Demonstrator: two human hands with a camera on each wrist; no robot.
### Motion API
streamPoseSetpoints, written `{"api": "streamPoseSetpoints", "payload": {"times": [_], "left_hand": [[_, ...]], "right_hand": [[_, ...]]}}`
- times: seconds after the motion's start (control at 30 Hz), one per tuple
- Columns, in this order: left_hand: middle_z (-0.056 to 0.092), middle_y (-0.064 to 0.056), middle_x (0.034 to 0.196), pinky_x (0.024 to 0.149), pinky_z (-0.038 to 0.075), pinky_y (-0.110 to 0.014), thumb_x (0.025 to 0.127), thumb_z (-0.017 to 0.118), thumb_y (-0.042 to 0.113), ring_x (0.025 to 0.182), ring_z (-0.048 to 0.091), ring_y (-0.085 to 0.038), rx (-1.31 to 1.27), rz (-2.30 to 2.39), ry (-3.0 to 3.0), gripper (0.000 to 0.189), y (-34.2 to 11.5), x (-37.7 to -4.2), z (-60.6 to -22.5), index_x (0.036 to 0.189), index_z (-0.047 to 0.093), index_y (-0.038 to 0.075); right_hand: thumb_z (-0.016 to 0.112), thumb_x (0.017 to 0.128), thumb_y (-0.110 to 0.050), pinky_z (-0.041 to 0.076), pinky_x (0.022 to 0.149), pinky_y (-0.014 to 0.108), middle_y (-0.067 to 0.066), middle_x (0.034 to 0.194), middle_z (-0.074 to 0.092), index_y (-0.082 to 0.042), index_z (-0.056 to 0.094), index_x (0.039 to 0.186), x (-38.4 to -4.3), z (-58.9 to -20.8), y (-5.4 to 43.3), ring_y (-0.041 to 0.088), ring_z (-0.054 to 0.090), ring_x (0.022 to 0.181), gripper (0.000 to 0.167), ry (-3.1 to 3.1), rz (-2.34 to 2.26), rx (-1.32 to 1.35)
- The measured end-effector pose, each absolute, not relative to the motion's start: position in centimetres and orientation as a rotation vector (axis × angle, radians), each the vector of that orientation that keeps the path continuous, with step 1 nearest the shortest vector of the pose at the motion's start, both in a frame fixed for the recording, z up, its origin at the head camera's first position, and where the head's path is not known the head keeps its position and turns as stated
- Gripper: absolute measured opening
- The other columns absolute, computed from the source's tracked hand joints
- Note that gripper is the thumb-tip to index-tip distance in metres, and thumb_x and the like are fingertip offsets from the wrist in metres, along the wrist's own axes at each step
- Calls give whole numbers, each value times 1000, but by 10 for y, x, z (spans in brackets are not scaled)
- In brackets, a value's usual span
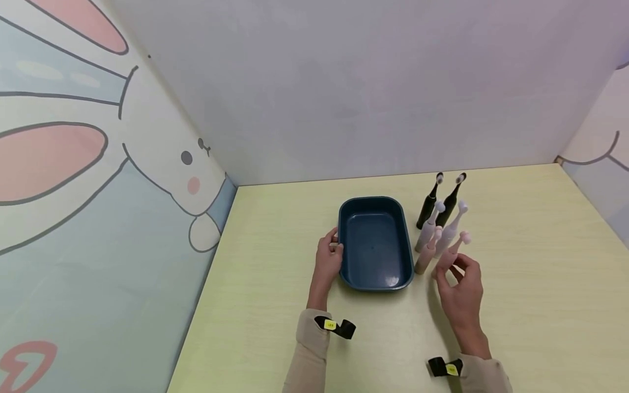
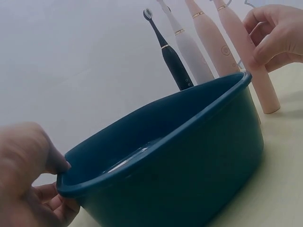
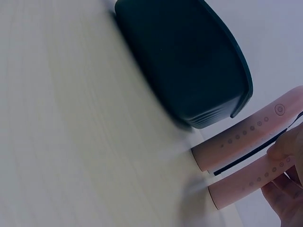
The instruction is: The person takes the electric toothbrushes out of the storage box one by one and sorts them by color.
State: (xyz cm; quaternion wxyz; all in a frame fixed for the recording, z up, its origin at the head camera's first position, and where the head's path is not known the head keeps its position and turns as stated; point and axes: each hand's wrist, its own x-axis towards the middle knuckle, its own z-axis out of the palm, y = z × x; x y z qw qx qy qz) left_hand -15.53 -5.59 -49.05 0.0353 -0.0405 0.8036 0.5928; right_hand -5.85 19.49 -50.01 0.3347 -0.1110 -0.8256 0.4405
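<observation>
My left hand [image 1: 328,263] grips the left rim of a dark blue plastic basin [image 1: 373,245], thumb over the edge, fingers outside. The basin is bare inside and stands on the table. To its right, my right hand [image 1: 463,289] pinches the handle of a pink electric toothbrush [image 1: 448,257] between thumb and fingers. In the right wrist view this toothbrush [image 3: 246,183] has its base close to the tabletop. Beside it stands a second pink toothbrush [image 1: 425,258]. Behind them stand two pale lilac toothbrushes [image 1: 426,232] and, farthest back, two black toothbrushes [image 1: 427,209].
The pale yellow table [image 1: 265,262] meets a plain light wall [image 1: 344,109] behind the basin. A wall with a painted rabbit [image 1: 162,164] borders the left side. The toothbrushes stand upright, close together, by the basin's right side.
</observation>
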Motion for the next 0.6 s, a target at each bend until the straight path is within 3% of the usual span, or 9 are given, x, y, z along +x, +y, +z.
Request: {"api": "streamPoseSetpoints", "payload": {"times": [0.2, 0.37, 0.47, 0.6], "left_hand": [[51, -8, 117, 73, 46, -28, 97, 49, 7, 88, 52, -16, -145, 1822, 2454, 45, -54, -155, -493, 142, 46, 16], [51, -9, 118, 74, 46, -29, 97, 49, 7, 89, 53, -17, -136, 1795, 2474, 45, -55, -154, -493, 142, 46, 15], [51, -10, 117, 74, 47, -30, 97, 49, 6, 89, 53, -18, -123, 1762, 2515, 45, -57, -153, -492, 141, 46, 13], [50, -12, 116, 75, 47, -32, 97, 48, 6, 87, 54, -17, -110, 1661, 2609, 45, -61, -152, -488, 141, 45, 10]], "right_hand": [[68, 84, -6, 34, 87, 0, 19, 115, 52, 6, 48, 125, -55, -499, 196, 7, 48, 102, 48, -2213, 1174, -354], [63, 82, 2, 38, 93, 10, 4, 115, 55, 4, 48, 129, -43, -492, 189, 5, 50, 106, 49, -1983, 1235, -368], [54, 80, 11, 42, 92, 18, -1, 106, 59, 15, 54, 115, -39, -471, 172, 7, 56, 100, 35, -1670, 1283, -218], [53, 81, 10, 45, 87, 21, 15, 88, 64, 22, 58, 91, -44, -438, 140, 17, 60, 89, 16, -1518, 1249, 118]]}}
